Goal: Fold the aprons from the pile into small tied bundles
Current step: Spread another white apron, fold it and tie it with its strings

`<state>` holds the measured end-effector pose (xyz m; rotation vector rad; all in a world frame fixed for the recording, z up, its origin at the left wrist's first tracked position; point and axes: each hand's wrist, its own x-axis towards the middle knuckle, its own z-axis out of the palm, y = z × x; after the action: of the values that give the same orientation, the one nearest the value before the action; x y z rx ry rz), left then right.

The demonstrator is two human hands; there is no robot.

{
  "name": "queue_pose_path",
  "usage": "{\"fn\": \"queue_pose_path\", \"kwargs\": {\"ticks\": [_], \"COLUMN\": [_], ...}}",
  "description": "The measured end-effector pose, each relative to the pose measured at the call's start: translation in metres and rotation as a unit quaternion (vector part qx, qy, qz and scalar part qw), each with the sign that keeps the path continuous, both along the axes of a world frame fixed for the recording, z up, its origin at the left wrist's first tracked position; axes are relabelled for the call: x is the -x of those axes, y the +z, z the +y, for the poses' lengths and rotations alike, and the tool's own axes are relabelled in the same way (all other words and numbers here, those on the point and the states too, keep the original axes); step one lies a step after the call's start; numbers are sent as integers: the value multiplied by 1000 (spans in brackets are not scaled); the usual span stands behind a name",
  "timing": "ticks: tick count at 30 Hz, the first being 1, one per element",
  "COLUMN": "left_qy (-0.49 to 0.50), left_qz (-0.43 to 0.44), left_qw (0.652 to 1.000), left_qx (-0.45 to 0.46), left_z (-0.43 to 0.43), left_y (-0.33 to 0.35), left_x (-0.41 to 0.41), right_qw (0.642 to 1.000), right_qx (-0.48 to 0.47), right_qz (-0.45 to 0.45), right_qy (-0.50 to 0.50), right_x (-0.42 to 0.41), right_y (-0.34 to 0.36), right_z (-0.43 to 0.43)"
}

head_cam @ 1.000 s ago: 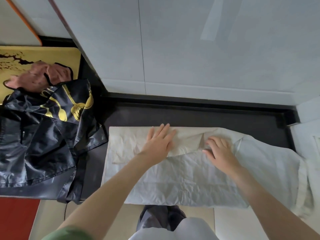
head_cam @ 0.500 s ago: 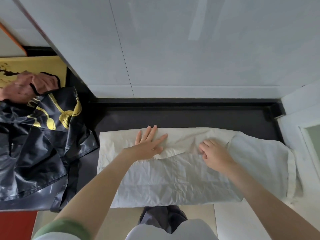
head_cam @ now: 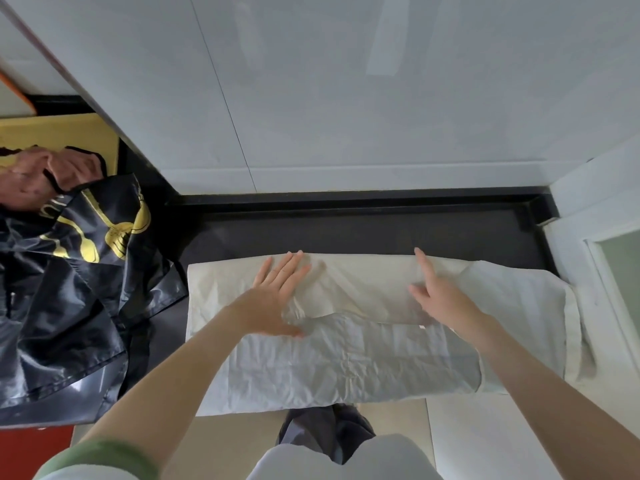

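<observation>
A white apron (head_cam: pixel 346 362) lies spread flat across the dark counter (head_cam: pixel 363 233), partly folded, with its far edge doubled over toward me. My left hand (head_cam: pixel 277 296) lies flat on the folded band at the left of centre, fingers straight and spread. My right hand (head_cam: pixel 436 292) presses the same band at the right of centre, index finger stretched to the far edge. A heap of black aprons with yellow print (head_cam: pixel 69 282) sits at the left.
A pinkish cloth (head_cam: pixel 38 174) lies on top of the black heap beside a yellow board (head_cam: pixel 59 133). A white wall rises right behind the counter. A white ledge (head_cam: pixel 595 237) bounds the counter on the right. Floor tiles and my legs show below the counter's front edge.
Both hands have slid forward and apart along the folded band; the right hand's fingers went from curled to stretched out. The apron's far fold now lies flatter.
</observation>
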<state>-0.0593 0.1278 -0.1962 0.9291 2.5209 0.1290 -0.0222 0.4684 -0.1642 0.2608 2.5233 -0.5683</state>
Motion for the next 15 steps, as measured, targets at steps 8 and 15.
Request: {"fn": "queue_pose_path", "kwargs": {"ticks": [8,15], "left_qy": [-30,288], "left_qz": [64,28], "left_qw": [994,951], "left_qx": [-86,109], "left_z": [-2,-24], "left_y": [12,31], "left_x": [-3,11], "right_qw": [990,987], "right_qx": [114,100], "right_qz": [17,9], "right_qy": [-84,-125], "right_x": [20,29], "right_y": [-11,-14], "right_z": [-31,-32]}}
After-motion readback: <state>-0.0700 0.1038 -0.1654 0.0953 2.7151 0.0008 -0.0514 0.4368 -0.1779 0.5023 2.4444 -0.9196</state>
